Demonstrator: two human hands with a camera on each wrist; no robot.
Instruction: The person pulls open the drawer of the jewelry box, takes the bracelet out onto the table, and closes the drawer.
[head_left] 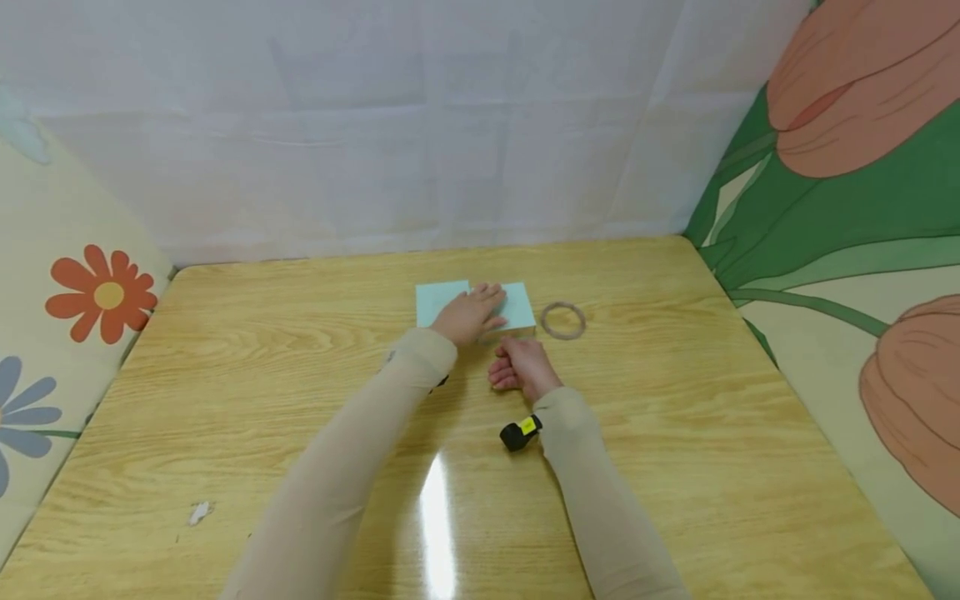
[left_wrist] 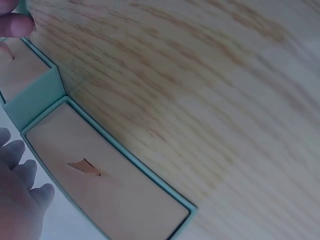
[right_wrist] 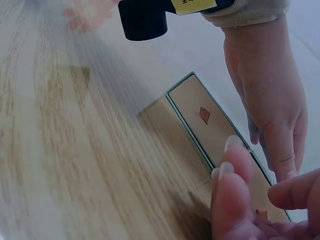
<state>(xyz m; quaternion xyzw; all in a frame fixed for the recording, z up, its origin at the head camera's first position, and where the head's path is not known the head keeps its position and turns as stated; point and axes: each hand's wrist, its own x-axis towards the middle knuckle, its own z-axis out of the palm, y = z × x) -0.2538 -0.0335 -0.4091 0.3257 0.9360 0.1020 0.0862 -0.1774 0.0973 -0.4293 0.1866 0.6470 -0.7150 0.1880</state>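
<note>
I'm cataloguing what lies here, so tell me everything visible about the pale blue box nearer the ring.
This box has a plain pale blue top and a beige front edged in blue-green, with a small tan tab. It looks like stiff card, the tab like leather. It lies flat on the wooden table beside a second box, its front jutting slightly ahead. The left hand rests on top; the right hand is just before the front, contact unclear.

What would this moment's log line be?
left hand: over both boxes | right hand: near right box front | ring: on table, right of boxes
</note>
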